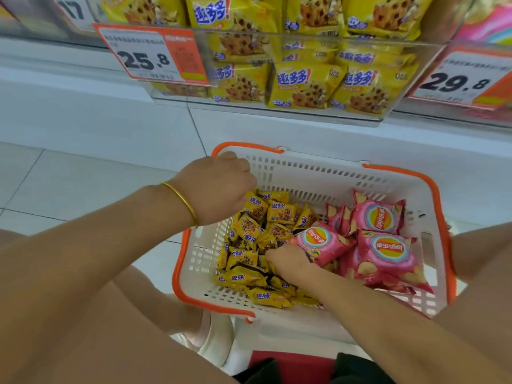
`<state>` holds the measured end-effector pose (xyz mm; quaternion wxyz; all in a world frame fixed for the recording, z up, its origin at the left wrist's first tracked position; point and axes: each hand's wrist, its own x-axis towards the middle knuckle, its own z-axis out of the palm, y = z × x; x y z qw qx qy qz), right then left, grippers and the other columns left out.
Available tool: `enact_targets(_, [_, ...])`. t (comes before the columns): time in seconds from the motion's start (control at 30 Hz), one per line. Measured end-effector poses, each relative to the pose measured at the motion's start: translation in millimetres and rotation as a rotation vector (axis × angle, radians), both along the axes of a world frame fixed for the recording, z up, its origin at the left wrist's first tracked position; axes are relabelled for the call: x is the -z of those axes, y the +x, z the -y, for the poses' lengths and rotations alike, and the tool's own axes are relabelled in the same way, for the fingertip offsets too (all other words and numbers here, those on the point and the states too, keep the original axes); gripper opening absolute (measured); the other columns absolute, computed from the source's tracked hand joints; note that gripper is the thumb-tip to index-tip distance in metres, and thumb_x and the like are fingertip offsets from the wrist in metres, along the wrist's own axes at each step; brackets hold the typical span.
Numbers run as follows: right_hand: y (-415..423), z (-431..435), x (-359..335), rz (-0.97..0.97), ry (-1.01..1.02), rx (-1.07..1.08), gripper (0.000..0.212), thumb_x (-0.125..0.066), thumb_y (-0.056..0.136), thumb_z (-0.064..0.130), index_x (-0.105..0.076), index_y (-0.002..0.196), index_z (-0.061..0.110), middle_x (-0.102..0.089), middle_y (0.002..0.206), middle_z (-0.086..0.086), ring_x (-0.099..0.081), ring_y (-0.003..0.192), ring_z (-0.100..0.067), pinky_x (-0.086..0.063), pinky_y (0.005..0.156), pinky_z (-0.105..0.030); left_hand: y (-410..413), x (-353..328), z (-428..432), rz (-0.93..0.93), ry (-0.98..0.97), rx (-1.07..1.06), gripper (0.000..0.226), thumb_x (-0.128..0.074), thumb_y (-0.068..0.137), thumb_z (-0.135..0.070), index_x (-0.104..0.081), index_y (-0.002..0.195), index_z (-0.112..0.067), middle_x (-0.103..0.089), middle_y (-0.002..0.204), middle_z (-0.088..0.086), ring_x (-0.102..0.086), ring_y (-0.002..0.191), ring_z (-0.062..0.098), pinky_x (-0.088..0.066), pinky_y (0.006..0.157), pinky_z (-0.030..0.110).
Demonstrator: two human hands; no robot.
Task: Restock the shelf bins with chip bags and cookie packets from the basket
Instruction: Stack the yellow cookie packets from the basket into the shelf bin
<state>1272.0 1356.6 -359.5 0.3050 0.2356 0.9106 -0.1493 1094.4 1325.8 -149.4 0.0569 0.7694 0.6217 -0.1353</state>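
A white basket with an orange rim (310, 173) stands on the floor below the shelf. Its left half holds a heap of small yellow cookie packets (249, 275); its right half holds pink chip bags (385, 253). My left hand (219, 187) hangs over the basket's far left corner, fingers curled down onto the top cookie packets, fingertips hidden. My right hand (291, 261) is dug into the heap at the edge of a pink chip bag (321, 239), fingers curled among the packets. Above, a clear shelf bin (410, 106) is stacked with larger yellow cookie bags.
Price tags reading 25.8 (155, 56) and 29.8 (465, 79) hang on the bin fronts. A white shelf base (332, 134) runs behind the basket. White floor tiles (69, 176) lie to the left. My knees flank the basket.
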Motion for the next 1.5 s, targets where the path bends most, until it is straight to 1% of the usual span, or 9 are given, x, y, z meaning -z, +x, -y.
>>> enact_targets(0.17, [10.3, -33.0, -31.2, -0.227, -0.282, 0.410, 0.022, -0.050, 0.091, 0.005, -0.050, 0.074, 0.018, -0.062, 0.093, -0.001, -0.057, 0.086, -0.015, -0.045, 0.071, -0.028, 5.4, 0.9, -3.9, -0.013, -0.088, -0.028, 0.035, -0.033, 0.099, -0.033, -0.049, 0.128, -0.020, -0.049, 0.125, -0.001, -0.042, 0.116, 0.018, -0.046, 0.092, 0.037])
enact_targets(0.37, [5.0, -29.5, -43.4, -0.131, -0.323, 0.138, 0.034, -0.050, 0.095, 0.014, -0.054, 0.129, 0.016, -0.055, 0.131, -0.005, -0.053, 0.115, -0.020, -0.044, 0.092, -0.032, 17.5, -2.8, -7.0, -0.049, -0.190, -0.034, 0.035, -0.036, 0.099, -0.032, -0.050, 0.128, -0.020, -0.051, 0.122, 0.003, -0.046, 0.113, 0.021, -0.047, 0.090, 0.039])
enact_targets(0.53, [8.0, 16.4, -7.8, -0.018, -0.029, 0.010, 0.030, -0.048, 0.088, -0.005, -0.057, 0.113, 0.009, -0.061, 0.111, -0.013, -0.058, 0.103, -0.031, -0.044, 0.072, -0.035, 27.4, -5.9, -9.2, -0.019, -0.198, -0.017, 0.031, -0.039, 0.098, -0.028, -0.054, 0.122, -0.014, -0.054, 0.115, 0.006, -0.050, 0.107, 0.024, -0.049, 0.086, 0.042])
enact_targets(0.7, [14.9, -21.2, -47.0, -0.305, -0.289, 0.379, 0.030, -0.051, 0.085, -0.006, -0.063, 0.105, 0.014, -0.062, 0.105, 0.005, -0.059, 0.098, -0.013, -0.050, 0.076, -0.023, 25.4, -7.2, -10.0, 0.036, -0.223, -0.050, 0.032, -0.040, 0.098, -0.030, -0.052, 0.125, -0.016, -0.053, 0.118, 0.005, -0.051, 0.109, 0.023, -0.047, 0.089, 0.039])
enact_targets(0.8, [22.0, -54.2, -104.5, -0.395, -0.575, 0.508, 0.023, -0.057, 0.086, -0.001, -0.061, 0.098, 0.018, -0.056, 0.088, 0.012, -0.054, 0.072, -0.002, -0.046, 0.062, -0.016, 23.8, -7.3, -12.9, 0.152, -0.261, -0.146, 0.038, -0.045, 0.097, -0.032, -0.045, 0.131, -0.017, -0.052, 0.126, 0.005, -0.052, 0.112, 0.022, -0.045, 0.093, 0.035])
enact_targets(0.97, [33.0, -69.0, -164.0, -0.650, -0.874, 0.637, 0.025, -0.054, 0.089, -0.008, -0.055, 0.092, 0.017, -0.058, 0.091, -0.005, -0.053, 0.077, -0.016, -0.048, 0.069, -0.026, 30.9, -7.7, -21.1, 0.497, -0.346, -0.384, 0.062, -0.057, 0.091, -0.038, -0.031, 0.142, -0.016, -0.049, 0.134, 0.002, -0.052, 0.117, 0.017, -0.042, 0.096, 0.027])
enact_targets(1.23, [33.3, -61.9, -197.3, -0.985, -1.263, 1.056, 0.025, -0.059, 0.081, 0.000, -0.056, 0.103, 0.011, -0.064, 0.082, -0.005, -0.063, 0.066, -0.015, -0.052, 0.058, -0.026, 34.7, -18.8, -23.1, 1.080, -0.269, -0.680, 0.038, -0.067, 0.085, -0.014, -0.051, 0.117, -0.005, -0.062, 0.113, 0.015, -0.064, 0.100, 0.026, -0.056, 0.081, 0.042])
enact_targets(1.33, [35.1, -55.5, -204.9, -0.948, -1.122, 1.029, 0.025, -0.067, 0.081, 0.022, -0.057, 0.103, 0.013, -0.064, 0.082, 0.005, -0.062, 0.066, -0.006, -0.052, 0.059, -0.024, 33.8, -23.1, -21.9, 1.285, -0.233, -0.789, 0.026, -0.068, 0.083, -0.009, -0.051, 0.102, -0.009, -0.063, 0.110, 0.015, -0.068, 0.094, 0.025, -0.058, 0.079, 0.040])
enact_targets(1.5, [32.3, -52.6, -219.8, -0.976, -0.762, 0.842, 0.009, -0.060, 0.090, 0.013, -0.059, 0.099, 0.015, -0.066, 0.094, 0.001, -0.063, 0.070, -0.005, -0.052, 0.056, -0.020, 37.2, -37.8, -22.1, 1.443, -0.117, -0.769, 0.024, -0.066, 0.085, -0.017, -0.058, 0.107, -0.014, -0.067, 0.098, 0.008, -0.069, 0.081, 0.016, -0.058, 0.069, 0.027])
